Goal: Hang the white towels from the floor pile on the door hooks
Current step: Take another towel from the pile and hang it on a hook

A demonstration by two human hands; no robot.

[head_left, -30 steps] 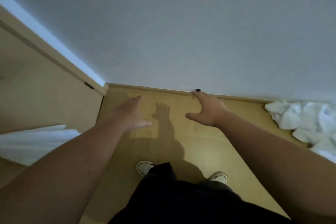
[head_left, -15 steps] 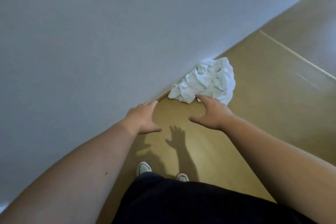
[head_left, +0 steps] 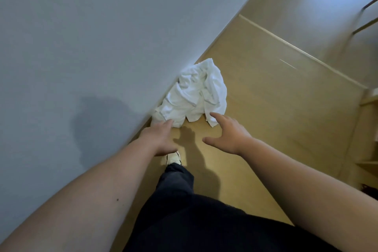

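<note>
Towels [head_left: 197, 95] lie in a crumpled white heap on the floor [head_left: 266, 108], pushed up against the foot of the wall [head_left: 92, 37]. The cloth is bunched into deep folds, with faint grey stripes showing along some hems, and one loose corner trails off the near right side of the heap. How many towels make up the pile cannot be told.

The wall runs diagonally along the left of the heap, so that side is closed off. To the right and toward the person the tan floor lies open. Farther right a raised pale ledge [head_left: 296, 51] crosses the floor at a slant, well apart from the heap, and wooden shelf edges [head_left: 368, 129] show at the far right border.

The left hand [head_left: 161, 139] reaches forward with fingers straight and together, palm down; its fingertips lie at the near left edge of the cloth, though whether they touch it cannot be told. It holds nothing. The right hand [head_left: 227, 137] is spread wide, thumb out to the side and fingers relaxed, its forefinger just beside the trailing corner; it holds nothing either. Below the hands a light shoe [head_left: 173, 158] stands on the floor, under a dark trouser leg [head_left: 178, 182].
</note>
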